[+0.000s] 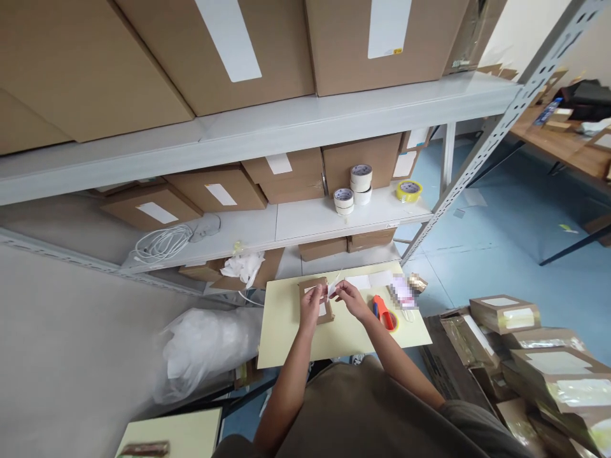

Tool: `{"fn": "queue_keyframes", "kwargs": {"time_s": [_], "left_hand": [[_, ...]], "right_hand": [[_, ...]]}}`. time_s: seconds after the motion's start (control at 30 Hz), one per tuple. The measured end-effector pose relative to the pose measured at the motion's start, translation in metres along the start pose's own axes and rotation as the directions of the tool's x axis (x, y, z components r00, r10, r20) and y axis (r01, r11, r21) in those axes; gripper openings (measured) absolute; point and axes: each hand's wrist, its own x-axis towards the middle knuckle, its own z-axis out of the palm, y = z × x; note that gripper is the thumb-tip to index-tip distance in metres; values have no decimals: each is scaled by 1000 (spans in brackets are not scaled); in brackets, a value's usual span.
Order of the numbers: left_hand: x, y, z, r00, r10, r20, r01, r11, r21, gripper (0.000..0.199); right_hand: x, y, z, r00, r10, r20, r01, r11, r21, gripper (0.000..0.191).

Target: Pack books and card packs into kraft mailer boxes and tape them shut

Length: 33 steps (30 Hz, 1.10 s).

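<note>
Over the pale yellow table (281, 343), my left hand (311, 307) and my right hand (351, 299) meet with fingers pinched. Between their fingertips is a small white label (333, 289), thin and slightly bent. A flat brown cardboard box (326, 317) lies below my hands, with white paper on its top; my left hand covers part of it. White paper sheets (379, 280) lie beyond my right hand. To the right of that hand rests an orange-red tape dispenser (383, 312) with a roll of yellowish tape.
Metal shelving (305, 226) behind the table bears boxes, white tape rolls (344, 200), a yellow tape roll (409, 190) and coiled white cable (165, 243). Taped cartons (556, 369) are piled at right. A bag of white wrap (210, 343) stands at left.
</note>
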Motion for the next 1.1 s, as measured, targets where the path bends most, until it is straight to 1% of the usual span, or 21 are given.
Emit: {"fn": "queue_keyframes", "kwargs": {"time_s": [0.13,0.23,0.3,0.4,0.5,0.57,0.63,0.67,0.73,0.8,0.83,0.87,0.93,1.03,1.1], "left_hand": [[-6,-2,-7,996,87,25,-89,992,92,46],[-7,-1,-15,990,141,20,-142,983,112,37],[-6,0,-22,990,143,21,-144,984,102,35],[-2,-1,-32,994,113,7,-113,993,45,36],[9,-4,-52,996,79,-44,-81,996,-43,43],[20,-6,-76,992,62,-110,-74,991,-113,48],[36,-7,-110,972,39,-231,-81,981,-175,51],[44,-7,-130,952,21,-304,-85,976,-199,52],[61,-5,-172,872,-32,-488,-97,967,-235,51],[73,-2,-210,798,-45,-601,-132,960,-247,49],[77,0,-226,777,-36,-629,-152,958,-243,48],[78,3,-239,771,-17,-637,-171,957,-233,48],[77,7,-259,788,31,-614,-198,958,-205,46],[66,13,-278,828,90,-553,-210,965,-157,44],[58,15,-291,843,107,-527,-209,968,-138,43]], "right_hand": [[5,1,7,999,27,21,-27,1000,-17,33],[9,2,17,998,30,48,-28,999,-41,32],[12,4,25,998,28,49,-25,998,-56,34],[16,6,39,999,17,32,-15,997,-76,38],[18,6,53,1000,18,13,-18,999,-48,40],[18,6,61,999,27,-26,-27,1000,-10,40],[20,8,67,994,27,-106,-26,1000,10,40],[22,10,69,987,19,-161,-17,1000,10,40],[29,17,76,960,-12,-278,13,1000,1,39],[39,25,87,923,-36,-383,37,999,-4,37],[44,30,95,907,-34,-419,38,999,0,35],[50,35,104,896,-22,-443,30,999,12,33],[64,46,129,891,22,-453,-3,999,43,33],[92,63,175,919,79,-386,-72,997,33,43],[118,73,208,935,102,-339,-108,994,0,41]]}}
